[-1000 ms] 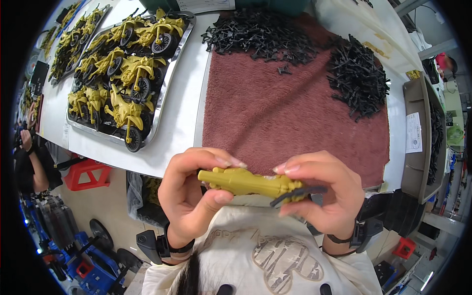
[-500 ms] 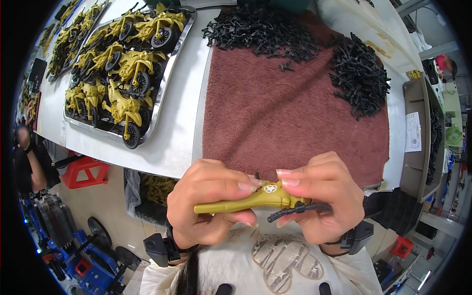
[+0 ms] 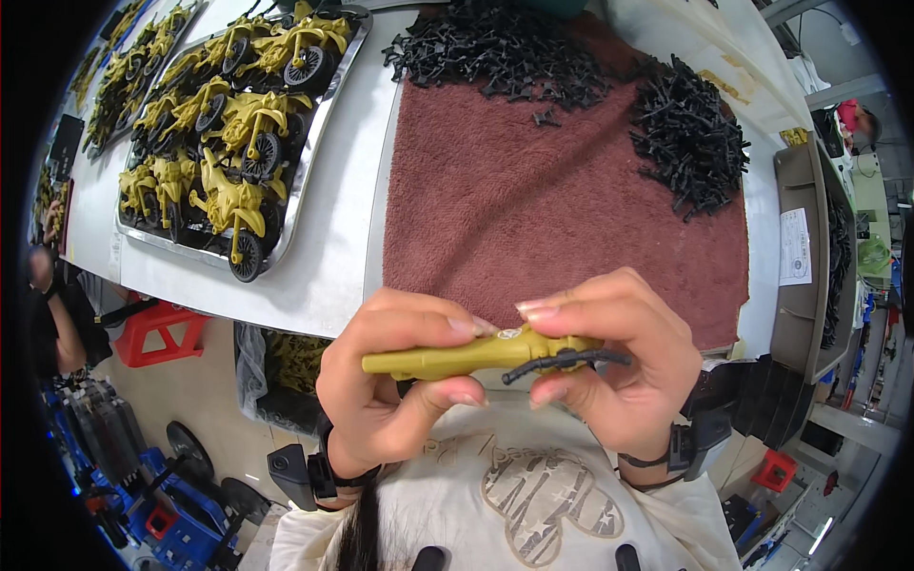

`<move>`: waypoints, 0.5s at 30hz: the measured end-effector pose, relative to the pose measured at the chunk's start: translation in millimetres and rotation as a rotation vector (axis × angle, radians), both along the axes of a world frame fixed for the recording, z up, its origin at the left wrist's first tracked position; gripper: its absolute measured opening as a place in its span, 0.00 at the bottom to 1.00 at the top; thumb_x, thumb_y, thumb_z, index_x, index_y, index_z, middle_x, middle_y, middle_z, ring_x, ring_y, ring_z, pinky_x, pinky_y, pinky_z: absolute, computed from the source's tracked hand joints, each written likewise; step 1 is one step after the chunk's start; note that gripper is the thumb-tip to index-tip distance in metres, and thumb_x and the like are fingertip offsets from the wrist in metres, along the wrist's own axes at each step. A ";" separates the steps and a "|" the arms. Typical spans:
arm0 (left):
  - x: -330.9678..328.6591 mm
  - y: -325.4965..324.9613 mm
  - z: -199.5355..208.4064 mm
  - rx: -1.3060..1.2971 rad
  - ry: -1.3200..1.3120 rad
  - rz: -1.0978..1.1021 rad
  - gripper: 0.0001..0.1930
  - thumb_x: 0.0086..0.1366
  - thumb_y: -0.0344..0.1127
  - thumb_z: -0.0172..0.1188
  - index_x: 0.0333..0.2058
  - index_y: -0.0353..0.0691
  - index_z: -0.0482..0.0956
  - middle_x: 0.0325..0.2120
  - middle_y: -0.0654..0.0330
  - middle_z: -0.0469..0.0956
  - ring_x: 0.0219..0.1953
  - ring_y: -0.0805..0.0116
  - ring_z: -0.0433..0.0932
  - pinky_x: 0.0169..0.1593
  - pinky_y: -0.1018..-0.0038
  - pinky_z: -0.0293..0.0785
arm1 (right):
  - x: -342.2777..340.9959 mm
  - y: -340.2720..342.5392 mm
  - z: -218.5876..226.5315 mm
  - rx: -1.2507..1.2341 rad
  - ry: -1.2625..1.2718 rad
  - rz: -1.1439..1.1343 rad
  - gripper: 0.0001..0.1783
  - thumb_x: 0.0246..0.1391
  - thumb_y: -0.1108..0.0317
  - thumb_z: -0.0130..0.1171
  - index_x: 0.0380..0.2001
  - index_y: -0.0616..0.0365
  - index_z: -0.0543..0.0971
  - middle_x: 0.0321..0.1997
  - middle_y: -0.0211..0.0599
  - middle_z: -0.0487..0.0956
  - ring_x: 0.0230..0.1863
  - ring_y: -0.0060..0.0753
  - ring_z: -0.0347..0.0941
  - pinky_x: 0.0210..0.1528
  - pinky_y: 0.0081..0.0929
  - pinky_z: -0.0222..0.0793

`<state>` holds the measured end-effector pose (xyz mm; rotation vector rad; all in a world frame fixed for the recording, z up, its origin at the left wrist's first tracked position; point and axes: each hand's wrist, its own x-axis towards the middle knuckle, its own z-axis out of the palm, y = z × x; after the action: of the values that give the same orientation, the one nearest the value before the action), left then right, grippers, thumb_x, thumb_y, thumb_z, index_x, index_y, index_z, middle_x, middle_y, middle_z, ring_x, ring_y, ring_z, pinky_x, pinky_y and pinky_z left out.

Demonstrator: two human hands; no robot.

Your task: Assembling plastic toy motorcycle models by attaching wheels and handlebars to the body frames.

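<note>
Both hands hold a yellow toy motorcycle body (image 3: 447, 358) level, in front of my chest and just off the towel's near edge. My left hand (image 3: 367, 371) grips its long plain end, thumb below and fingers on top. My right hand (image 3: 633, 347) pinches the other end, where a thin black handlebar (image 3: 557, 362) lies crosswise along the near side. The right fingertips press near a round white emblem (image 3: 510, 334). The right fingers partly hide the handlebar's fit to the body.
A reddish-brown towel (image 3: 533, 209) covers the table, with piles of small black parts (image 3: 505, 48) at its back and black parts (image 3: 690, 143) at right. A metal tray (image 3: 327, 133) of yellow toy motorcycles stands left. A brown bin (image 3: 798, 181) stands right, a red stool (image 3: 162, 333) lower left.
The toy body has rolled in my fingers, so its emblem now faces more upward and away and shows less. Both hands have moved slightly up in the picture.
</note>
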<state>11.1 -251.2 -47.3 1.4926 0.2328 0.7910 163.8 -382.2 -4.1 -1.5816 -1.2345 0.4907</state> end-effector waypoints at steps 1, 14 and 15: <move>0.7 -1.5 -0.3 0.001 0.001 0.001 0.19 0.52 0.29 0.72 0.41 0.31 0.74 0.36 0.48 0.78 0.38 0.62 0.81 0.43 0.72 0.76 | -0.8 2.0 -0.2 -0.002 -0.002 -0.021 0.23 0.40 0.66 0.74 0.42 0.60 0.80 0.41 0.40 0.81 0.39 0.36 0.77 0.40 0.27 0.70; -5.7 8.0 -2.9 -0.210 -0.076 -0.071 0.17 0.50 0.23 0.71 0.38 0.29 0.76 0.39 0.47 0.76 0.44 0.57 0.80 0.48 0.68 0.77 | -9.4 -0.2 -7.4 0.125 0.313 -0.068 0.25 0.42 0.64 0.73 0.44 0.62 0.79 0.40 0.41 0.80 0.39 0.38 0.78 0.40 0.28 0.73; -5.5 7.3 -4.0 -0.319 -0.120 -0.038 0.17 0.49 0.23 0.71 0.38 0.29 0.76 0.39 0.47 0.77 0.44 0.57 0.80 0.49 0.67 0.77 | -2.0 -2.4 -8.2 0.111 0.191 0.000 0.25 0.42 0.65 0.73 0.45 0.62 0.79 0.39 0.40 0.80 0.38 0.37 0.78 0.39 0.28 0.72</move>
<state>5.6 -243.9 -51.3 1.1426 0.2280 0.7711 161.9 -384.6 -12.3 -1.4069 -1.0986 0.5503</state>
